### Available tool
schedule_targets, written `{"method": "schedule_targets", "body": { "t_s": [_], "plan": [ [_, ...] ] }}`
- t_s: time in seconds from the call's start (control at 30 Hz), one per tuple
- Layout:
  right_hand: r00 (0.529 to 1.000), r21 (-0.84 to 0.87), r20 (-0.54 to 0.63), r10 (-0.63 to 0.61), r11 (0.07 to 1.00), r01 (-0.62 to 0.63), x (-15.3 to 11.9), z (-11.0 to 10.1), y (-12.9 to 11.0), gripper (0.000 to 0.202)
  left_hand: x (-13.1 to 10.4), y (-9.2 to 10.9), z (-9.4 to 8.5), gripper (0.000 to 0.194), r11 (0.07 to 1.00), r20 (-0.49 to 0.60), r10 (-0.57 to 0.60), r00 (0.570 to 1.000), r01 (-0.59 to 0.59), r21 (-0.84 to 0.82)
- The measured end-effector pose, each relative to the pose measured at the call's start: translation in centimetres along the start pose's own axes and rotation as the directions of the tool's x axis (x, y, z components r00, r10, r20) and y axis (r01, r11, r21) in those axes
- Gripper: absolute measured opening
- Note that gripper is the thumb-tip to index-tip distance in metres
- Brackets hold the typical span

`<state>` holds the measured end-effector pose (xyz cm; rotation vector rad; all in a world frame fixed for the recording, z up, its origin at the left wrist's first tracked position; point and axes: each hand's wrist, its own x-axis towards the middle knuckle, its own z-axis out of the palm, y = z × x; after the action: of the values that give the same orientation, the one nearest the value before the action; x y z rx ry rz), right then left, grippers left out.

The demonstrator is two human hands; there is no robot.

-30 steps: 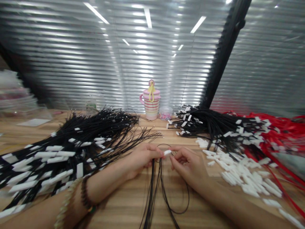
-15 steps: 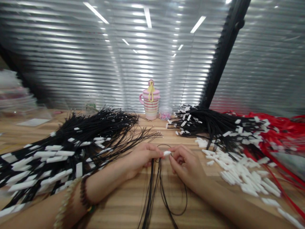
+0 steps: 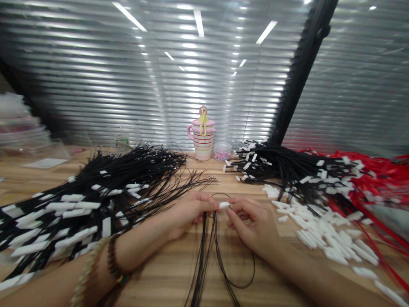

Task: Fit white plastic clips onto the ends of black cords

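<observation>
Between my hands is a small white plastic piece (image 3: 224, 205), its left end pinched in the fingertips of my left hand (image 3: 190, 211). Thin black cords (image 3: 202, 256) hang from below those fingers onto the table. One of them makes a wide loop to the right. My right hand (image 3: 255, 224) is closed at the piece's right end, thumb and forefinger on a thin black cord there. Curled fingers hide most of that grip. To the right of this hand lies a pile of loose white pieces (image 3: 326, 232).
A heap of black cords with white pieces (image 3: 128, 170) covers the left side. Another black bundle (image 3: 284, 162) and red straps (image 3: 377, 175) lie at the right. A striped lidded mug (image 3: 203, 140) and a small clear tub (image 3: 223, 152) stand at the back of the wooden table (image 3: 159, 277).
My right hand has shifted slightly to the right and its fingers have opened a little. The loop of cord has swung slightly right. My left hand stays nearly still.
</observation>
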<state>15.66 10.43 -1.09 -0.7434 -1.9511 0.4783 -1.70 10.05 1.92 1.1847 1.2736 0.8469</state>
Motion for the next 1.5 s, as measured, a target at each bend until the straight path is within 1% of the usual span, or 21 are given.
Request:
{"method": "schedule_targets", "body": {
  "t_s": [0.17,0.33,0.57,0.7,0.87,1.03,1.13,1.2,1.3,1.4,1.5],
  "plan": [
    [1.0,-0.02,-0.007,-0.018,1.0,0.018,0.07,-0.13,-0.08,0.015,0.01,-0.06,0.01,0.021,1.0,0.012,0.011,1.0,-0.01,-0.021],
    [1.0,-0.084,0.003,-0.027,0.996,0.027,0.07,-0.06,0.01,0.017,-0.18,-0.22,0.0,0.022,0.999,0.017,0.025,1.0,-0.025,0.025],
    [0.999,-0.065,0.031,-0.018,0.998,0.02,0.09,0.12,0.35,0.016,-0.11,-0.56,-0.04,0.03,0.995,0.035,0.046,0.998,-0.049,0.09],
    [0.999,-0.072,0.027,-0.03,0.997,0.032,0.16,0.24,0.5,0.017,-0.03,-0.5,0.01,0.029,0.995,0.025,0.036,0.999,-0.038,0.091],
    [0.998,-0.046,0.045,-0.052,0.997,0.054,0.19,0.2,0.28,0.016,-0.19,-0.43,0.17,0.028,0.996,0.041,0.04,0.998,-0.044,0.08],
    [0.998,0.012,0.031,0.049,0.999,-0.049,0.33,0.0,-0.06,0.019,-0.29,-0.1,0.26,0.024,1.0,-0.004,0.007,1.0,-0.007,0.017],
    [0.993,0.096,0.001,0.119,0.988,-0.118,0.33,0.12,-0.14,0.016,-0.28,0.21,0.3,0.023,0.999,-0.022,-0.004,1.0,0.003,-0.032],
    [0.982,0.192,0.01,0.188,0.964,-0.186,0.3,0.27,-0.11,0.015,-0.29,0.36,0.35,0.024,0.999,-0.019,-0.005,1.0,0.004,-0.049],
    [0.956,0.321,0.041,0.289,0.903,-0.287,0.3,0.42,0.01,0.016,-0.33,0.41,0.4,0.024,0.999,-0.019,-0.013,1.0,0.012,-0.053],
    [0.935,0.37,0.049,0.352,0.863,-0.345,0.34,0.44,0.09,0.016,-0.32,0.28,0.32,0.023,0.999,-0.017,-0.005,1.0,0.004,-0.045],
    [0.918,0.408,0.047,0.394,0.831,-0.378,0.38,0.41,0.12,0.015,-0.21,0.1,0.15,0.022,0.999,0.013,0.032,0.999,-0.032,-0.038]
  ]
}}
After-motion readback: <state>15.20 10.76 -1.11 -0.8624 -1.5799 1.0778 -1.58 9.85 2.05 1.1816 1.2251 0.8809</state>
